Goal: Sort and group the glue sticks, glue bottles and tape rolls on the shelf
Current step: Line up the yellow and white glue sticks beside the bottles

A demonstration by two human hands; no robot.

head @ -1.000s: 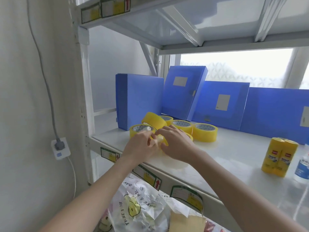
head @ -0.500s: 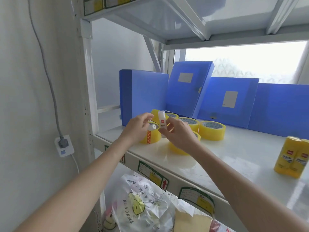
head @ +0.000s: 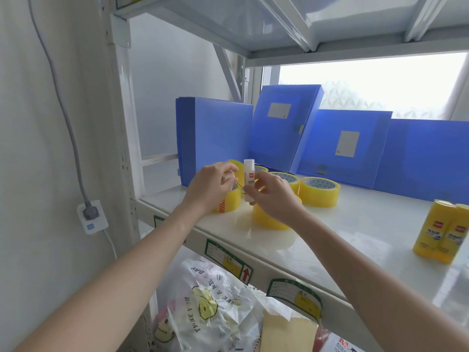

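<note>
My right hand (head: pixel 272 196) pinches a small white glue stick (head: pixel 249 182) between thumb and fingertips, holding it upright above the shelf (head: pixel 355 232), its cap end topmost. My left hand (head: pixel 209 188) is just beside it with fingers curled over something small and whitish that I cannot make out, so I cannot tell whether it truly grips anything. Below my left hand stands a yellow tape roll (head: pixel 227 201) with a red patterned strip on its side, and under my right wrist lies another yellow roll (head: pixel 269 221). Behind my hands more yellow tape rolls (head: pixel 319 191) sit clustered near the shelf's left end. Blue file boxes (head: pixel 286 128) stand along the back. Well apart, at the right edge, two yellow glue bottles (head: pixel 442 235) stand upright, touching. Beneath the shelf a printed plastic bag (head: pixel 215 306) rests.
</note>
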